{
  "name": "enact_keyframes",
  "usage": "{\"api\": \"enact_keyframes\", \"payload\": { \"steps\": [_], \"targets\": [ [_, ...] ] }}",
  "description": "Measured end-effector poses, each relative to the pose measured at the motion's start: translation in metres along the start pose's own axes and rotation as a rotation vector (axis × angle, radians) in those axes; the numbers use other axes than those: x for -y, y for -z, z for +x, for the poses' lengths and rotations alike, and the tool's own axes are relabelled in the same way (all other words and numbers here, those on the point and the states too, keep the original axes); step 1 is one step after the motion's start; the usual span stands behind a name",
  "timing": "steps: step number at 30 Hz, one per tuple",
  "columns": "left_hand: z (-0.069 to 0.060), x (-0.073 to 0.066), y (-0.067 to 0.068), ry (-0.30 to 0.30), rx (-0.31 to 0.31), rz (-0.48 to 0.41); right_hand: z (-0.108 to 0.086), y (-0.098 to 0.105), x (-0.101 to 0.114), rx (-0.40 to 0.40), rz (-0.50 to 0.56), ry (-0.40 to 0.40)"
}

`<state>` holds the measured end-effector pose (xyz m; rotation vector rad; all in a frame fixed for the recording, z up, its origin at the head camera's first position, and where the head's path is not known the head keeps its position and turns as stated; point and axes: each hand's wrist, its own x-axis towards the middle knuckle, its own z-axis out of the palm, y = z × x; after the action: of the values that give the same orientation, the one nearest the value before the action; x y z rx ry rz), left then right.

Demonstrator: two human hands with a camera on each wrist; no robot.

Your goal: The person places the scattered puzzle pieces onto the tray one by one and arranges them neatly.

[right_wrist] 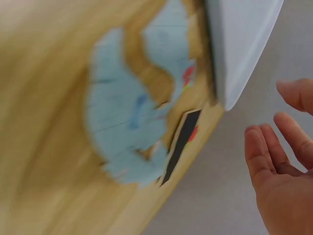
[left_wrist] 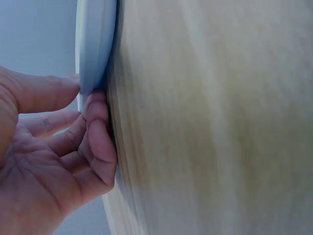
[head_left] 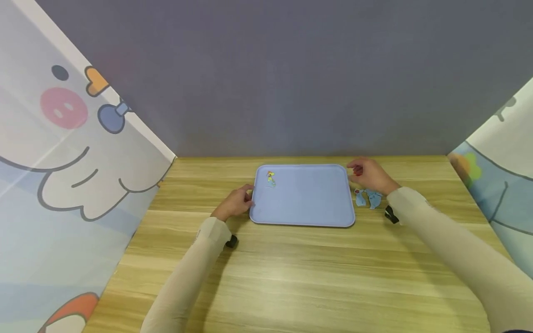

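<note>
A light blue tray point(head_left: 303, 196) lies on the wooden table. My left hand point(head_left: 235, 203) is at its left edge; the thumb and curled fingers of that hand point(left_wrist: 54, 142) pinch the tray's rim point(left_wrist: 95, 44). My right hand point(head_left: 370, 175) hovers just beyond the right edge, and in the right wrist view its fingers point(right_wrist: 286, 152) are apart and hold nothing visible. Under and beside it lie flat light blue pieces point(right_wrist: 117, 107) and a dark strip point(right_wrist: 181, 147) with a red bit at its side. Small yellow, red and blue pieces point(head_left: 271, 179) rest at the tray's upper left.
The wooden table point(head_left: 291, 277) stretches toward me in front of the tray. A grey wall point(head_left: 291, 78) rises behind it, with cartoon-printed panels point(head_left: 62, 185) at both sides. Black wrist devices point(head_left: 232, 241) are on both arms.
</note>
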<state>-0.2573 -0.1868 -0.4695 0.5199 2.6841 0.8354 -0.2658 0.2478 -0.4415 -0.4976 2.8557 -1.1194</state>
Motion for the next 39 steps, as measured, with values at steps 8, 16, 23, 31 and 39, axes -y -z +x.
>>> {"api": "enact_keyframes", "payload": {
  "steps": [8,16,23,31,39],
  "targets": [
    [0.000,0.002,-0.001,-0.002,-0.001,-0.001,-0.037,0.001,-0.015,0.107,-0.071,-0.055],
    [0.000,0.003,-0.001,-0.001,-0.010,0.002,-0.047,-0.008,-0.028,0.125,-0.125,-0.016],
    [0.001,0.001,0.000,0.012,0.004,0.010,-0.049,-0.013,-0.030,0.092,-0.154,0.056],
    [-0.002,-0.002,0.000,0.031,0.008,0.004,-0.052,-0.013,-0.031,0.077,-0.160,0.110],
    [-0.003,-0.006,0.001,0.043,0.014,-0.003,-0.056,-0.018,-0.040,0.001,-0.161,0.140]
  ]
}}
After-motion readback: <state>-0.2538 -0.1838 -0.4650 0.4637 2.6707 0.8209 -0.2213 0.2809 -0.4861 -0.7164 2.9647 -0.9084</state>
